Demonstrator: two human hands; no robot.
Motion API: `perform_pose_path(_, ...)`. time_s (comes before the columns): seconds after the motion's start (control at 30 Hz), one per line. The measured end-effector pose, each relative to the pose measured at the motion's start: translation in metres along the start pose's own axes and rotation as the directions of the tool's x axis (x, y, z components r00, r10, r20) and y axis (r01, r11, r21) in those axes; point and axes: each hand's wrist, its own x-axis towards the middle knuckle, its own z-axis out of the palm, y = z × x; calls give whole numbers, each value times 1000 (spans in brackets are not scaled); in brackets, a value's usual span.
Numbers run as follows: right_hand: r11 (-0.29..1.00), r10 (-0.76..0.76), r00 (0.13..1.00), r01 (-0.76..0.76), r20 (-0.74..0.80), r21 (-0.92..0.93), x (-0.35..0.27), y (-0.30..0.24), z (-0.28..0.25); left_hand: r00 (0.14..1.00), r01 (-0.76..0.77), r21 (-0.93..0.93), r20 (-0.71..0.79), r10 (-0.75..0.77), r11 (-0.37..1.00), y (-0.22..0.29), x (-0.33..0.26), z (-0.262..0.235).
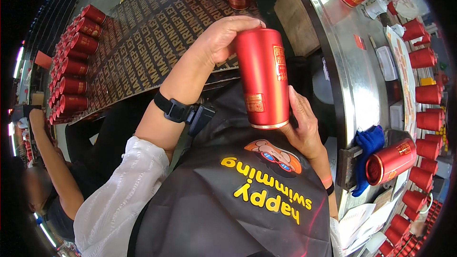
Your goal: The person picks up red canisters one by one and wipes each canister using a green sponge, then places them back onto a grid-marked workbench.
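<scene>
In front of my dark apron I hold a glossy red cylindrical canister [262, 81] with gold printed marks and a thin gold rim at its lower end. It is tilted slightly, its far end away from me. My left hand [226, 38] is curled over the far end, and its fingers are partly hidden behind the canister. Around the near end, my right hand [304, 126] grips from the right side and underneath, with its fingertips partly out of sight. A black strap with a small device [183, 113] is around my left forearm.
Rows of red canisters [78, 64] stand on the printed board [143, 38] at left, with more at its far edge. On the metal bench [354, 90] at right, a red canister [392, 162] lies on a blue cloth [369, 138]. Another person's arm [52, 157] shows at far left.
</scene>
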Motion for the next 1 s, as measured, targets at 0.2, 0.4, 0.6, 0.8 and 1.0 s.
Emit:
perform_pose_path(0.2, 1000, -9, 1000, 9, 1, -26, -1, -2, 0, 997, 42, 91, -62, -36, 995, 0, -1, 0)
perform_pose_path(0.4, 999, -16, 1000, 15, -13, -50, 2, -4, 0, 993, 54, 149, -113, -37, 987, 3, -1, 2)
perform_pose_path(0.6, 998, -1, 1000, 2, 3, -55, 0, -2, 2, 983, 50, 220, -183, -9, 974, 6, -4, 10)
perform_pose_path(0.8, 999, 17, 1000, -17, 8, -32, 1, -3, 3, 979, 44, 257, -205, 10, 965, 9, -5, 14)
perform_pose_path(1.0, 999, 13, 1000, -13, 11, -29, 1, -1, 5, 983, 26, 285, -180, 27, 958, 7, -2, 13)
